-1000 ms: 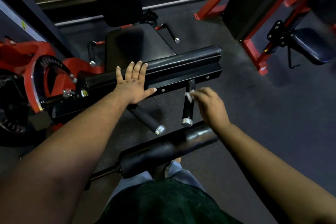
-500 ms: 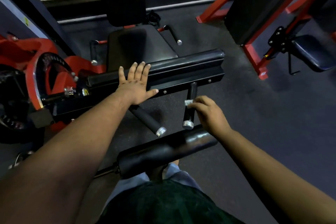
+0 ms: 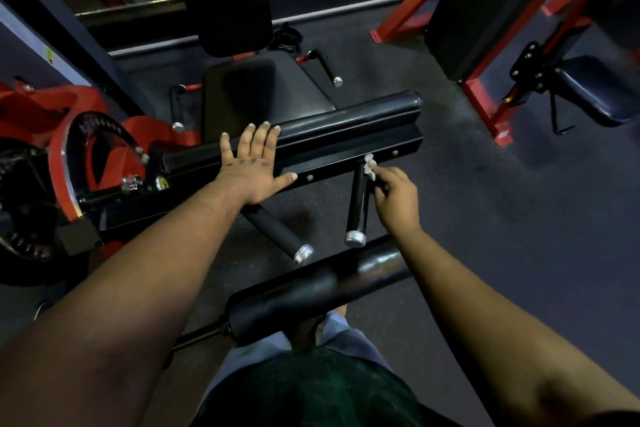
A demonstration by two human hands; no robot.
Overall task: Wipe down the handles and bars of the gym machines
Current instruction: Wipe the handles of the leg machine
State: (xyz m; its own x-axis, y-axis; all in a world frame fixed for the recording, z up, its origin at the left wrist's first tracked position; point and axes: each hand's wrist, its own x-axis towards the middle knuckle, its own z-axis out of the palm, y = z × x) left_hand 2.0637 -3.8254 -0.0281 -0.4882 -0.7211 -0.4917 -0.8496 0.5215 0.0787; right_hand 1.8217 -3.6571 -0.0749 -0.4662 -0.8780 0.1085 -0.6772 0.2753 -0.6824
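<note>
Black vinyl and black-painted steel make up the machine's padded crossbar, the biggest piece in play and the landmark for everything else. Behind it sits the seat pad; on the near side of it a second roller pad lies across the person's lap, and to its left is the red cam wheel.

The left hand lies flat on the crossbar's left half, fingers straight and together, thumb spread along the steel plate below the padding. It seems to be bracing the bar.

Two short handles jut toward the viewer from the crossbar's underside. The right handle is dark, rubber-sleeved and silver-capped; the left handle angles out from beneath the left wrist.

The right hand is beside the right handle's upper end, fingers curled and pinching a small white wipe against it, right where the handle meets the crossbar.

Risks, as I judge them: the wipe is a small crumpled wad, so it may cover only one face of the grip and leave the back and the silver cap untouched. It could also slip from the pinch during a stroke. If the crossbar pivots freely, easing the bracing palm might let it swing under the rubbing pressure.

The handle's sleeve looks matte and evenly dark; the light is too dim to tell whether it is damp or soiled.
</note>
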